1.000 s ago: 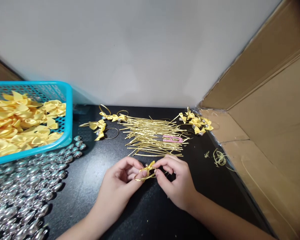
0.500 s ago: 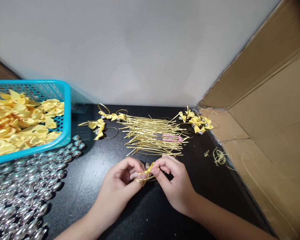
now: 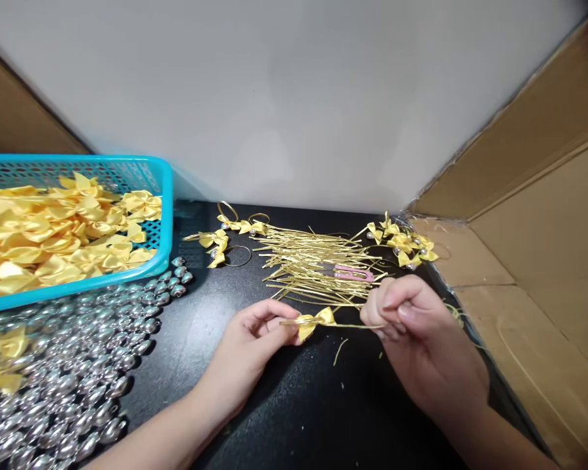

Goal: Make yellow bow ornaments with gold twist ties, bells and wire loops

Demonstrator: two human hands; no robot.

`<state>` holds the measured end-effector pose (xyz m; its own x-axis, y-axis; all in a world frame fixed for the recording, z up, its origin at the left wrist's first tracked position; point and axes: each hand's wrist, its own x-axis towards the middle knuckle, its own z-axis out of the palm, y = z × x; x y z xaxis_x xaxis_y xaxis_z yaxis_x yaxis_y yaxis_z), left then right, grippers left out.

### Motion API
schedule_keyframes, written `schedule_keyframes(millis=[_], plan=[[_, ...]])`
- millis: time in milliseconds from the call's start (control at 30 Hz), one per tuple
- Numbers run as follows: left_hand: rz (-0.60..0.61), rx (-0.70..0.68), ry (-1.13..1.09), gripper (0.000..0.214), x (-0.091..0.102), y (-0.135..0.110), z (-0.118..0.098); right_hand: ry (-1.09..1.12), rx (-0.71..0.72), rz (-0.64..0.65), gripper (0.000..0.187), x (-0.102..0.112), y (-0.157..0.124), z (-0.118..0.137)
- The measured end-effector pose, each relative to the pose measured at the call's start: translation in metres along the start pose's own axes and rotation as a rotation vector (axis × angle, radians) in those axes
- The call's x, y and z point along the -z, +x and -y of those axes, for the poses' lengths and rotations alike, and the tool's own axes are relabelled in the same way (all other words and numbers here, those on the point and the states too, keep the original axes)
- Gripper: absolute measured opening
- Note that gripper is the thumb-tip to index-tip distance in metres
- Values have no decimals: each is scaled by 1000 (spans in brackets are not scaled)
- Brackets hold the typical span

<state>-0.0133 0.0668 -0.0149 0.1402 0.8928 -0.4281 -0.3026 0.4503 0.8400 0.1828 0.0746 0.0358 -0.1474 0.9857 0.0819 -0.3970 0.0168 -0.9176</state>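
Note:
My left hand point(image 3: 255, 339) pinches a small yellow satin bow point(image 3: 314, 321) that has a thin gold wire tie through it. My right hand point(image 3: 411, 326) is closed on the right end of that gold tie point(image 3: 357, 326), which stretches straight between the two hands above the black table point(image 3: 294, 418). Just behind the hands lies a loose pile of gold wire ties point(image 3: 313, 267) with a pink clip point(image 3: 353, 274) on it.
A teal basket point(image 3: 164, 215) full of yellow bows stands at the left. Several silver beads point(image 3: 78, 365) cover the table's front left. Finished bows with rings point(image 3: 220, 238) lie at the back, another bunch point(image 3: 404, 241) at the right. Cardboard walls point(image 3: 543, 228) close the right side.
My hands have moved apart: the right hand has pulled the gold tie out to the right, so it is now stretched straight. The view has shifted a little to the left.

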Motion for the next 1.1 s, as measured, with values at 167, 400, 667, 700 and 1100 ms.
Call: schedule_keyframes(millis=[167, 400, 667, 700, 1100], plan=[[8, -6, -32, 11, -2, -1, -3, -70, -83, 66, 13, 0, -5, -2], [0, -37, -18, 17, -7, -1, -9, -154, -128, 73, 15, 1, -5, 1], [-19, -43, -12, 19, -6, 0, -6, -60, -302, -152, 17, 3, 7, 16], [-24, -47, -12, 19, -7, 0, -6, -26, -315, -181, 18, 3, 9, 19], [-87, -47, 66, 21, -10, 2, -7, 89, -235, -402, 23, 7, 17, 16]])
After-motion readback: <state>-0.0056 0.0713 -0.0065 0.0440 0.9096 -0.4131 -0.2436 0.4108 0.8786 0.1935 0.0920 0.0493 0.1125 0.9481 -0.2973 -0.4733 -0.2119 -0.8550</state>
